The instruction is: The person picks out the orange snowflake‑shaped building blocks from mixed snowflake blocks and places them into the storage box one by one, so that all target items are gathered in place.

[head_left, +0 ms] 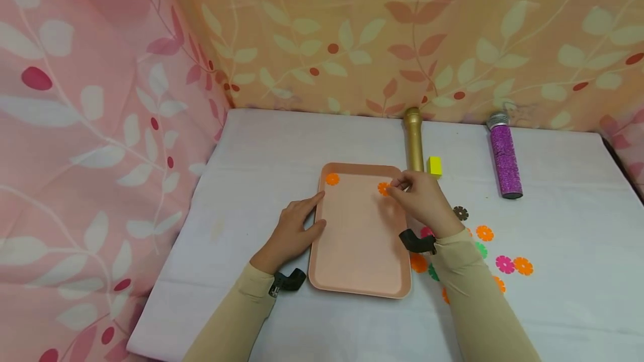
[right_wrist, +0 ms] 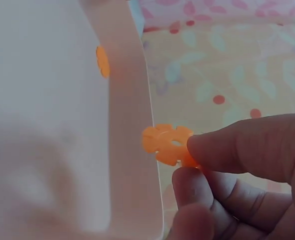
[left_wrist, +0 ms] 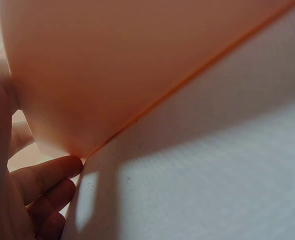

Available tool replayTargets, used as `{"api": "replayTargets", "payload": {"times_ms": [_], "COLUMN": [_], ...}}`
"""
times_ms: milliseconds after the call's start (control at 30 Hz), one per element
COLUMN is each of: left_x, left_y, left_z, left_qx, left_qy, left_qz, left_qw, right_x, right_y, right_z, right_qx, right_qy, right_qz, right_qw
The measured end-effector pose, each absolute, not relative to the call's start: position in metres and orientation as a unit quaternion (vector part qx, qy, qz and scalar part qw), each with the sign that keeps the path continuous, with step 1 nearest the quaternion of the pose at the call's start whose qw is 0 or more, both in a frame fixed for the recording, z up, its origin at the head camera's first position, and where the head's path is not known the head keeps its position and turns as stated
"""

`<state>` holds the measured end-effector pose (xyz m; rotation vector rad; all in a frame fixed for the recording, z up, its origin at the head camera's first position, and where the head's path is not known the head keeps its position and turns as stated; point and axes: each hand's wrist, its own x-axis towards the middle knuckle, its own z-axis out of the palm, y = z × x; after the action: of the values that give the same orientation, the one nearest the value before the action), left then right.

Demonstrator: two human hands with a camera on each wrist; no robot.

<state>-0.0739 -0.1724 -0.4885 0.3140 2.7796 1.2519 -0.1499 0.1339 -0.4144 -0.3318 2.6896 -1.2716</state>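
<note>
Between thumb and fingertips, my right hand (head_left: pixel 422 197) pinches an orange notched plastic disc (right_wrist: pixel 167 142), flower-shaped with a small centre hole. It is above the far right corner of a shallow peach tray (head_left: pixel 359 239). Another orange disc (head_left: pixel 332 179) lies inside the tray at its far left corner; the right wrist view shows it against the wall. My left hand (head_left: pixel 294 230) rests at the tray's left edge, its fingers extended and touching the rim. In the left wrist view, fingertips (left_wrist: pixel 70 167) meet the tray's outer side.
Several notched discs in orange, pink (head_left: pixel 505 264), green and brown (head_left: pixel 460 213) lie right of the tray, some hidden by my right forearm. Behind stand a gold microphone (head_left: pixel 413 138) lying down, a yellow block (head_left: pixel 435 166) and a purple glittery microphone (head_left: pixel 505 158). Patterned curtains border the white table.
</note>
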Motion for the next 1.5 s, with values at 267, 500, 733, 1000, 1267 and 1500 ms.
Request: {"api": "replayTargets", "payload": {"times_ms": [267, 500, 733, 1000, 1267, 1500], "left_x": [-0.074, -0.074, -0.074, -0.075, -0.076, -0.075], "left_y": [-0.174, -0.173, -0.173, -0.172, -0.172, -0.173], "left_z": [-0.489, -0.487, -0.487, -0.488, -0.488, -0.487], "left_qx": [0.106, 0.107, 0.103, 0.108, 0.114, 0.121], "left_qy": [0.907, 0.906, 0.909, 0.910, 0.911, 0.912], "left_qz": [0.406, 0.407, 0.402, 0.400, 0.397, 0.392], "left_qw": [0.034, 0.034, 0.036, 0.030, 0.022, 0.021], "right_x": [-0.159, -0.168, -0.175, -0.181, -0.184, -0.188], "right_y": [0.113, 0.097, 0.082, 0.067, 0.047, 0.037], "right_z": [-0.420, -0.422, -0.421, -0.420, -0.424, -0.444], "right_qx": [-0.119, -0.144, -0.150, -0.176, -0.185, -0.201], "right_qy": [0.892, 0.896, 0.895, 0.918, 0.880, 0.868], "right_qz": [-0.426, -0.412, -0.403, -0.344, -0.411, -0.426], "right_qw": [0.092, 0.088, 0.116, 0.088, 0.148, 0.157]}}
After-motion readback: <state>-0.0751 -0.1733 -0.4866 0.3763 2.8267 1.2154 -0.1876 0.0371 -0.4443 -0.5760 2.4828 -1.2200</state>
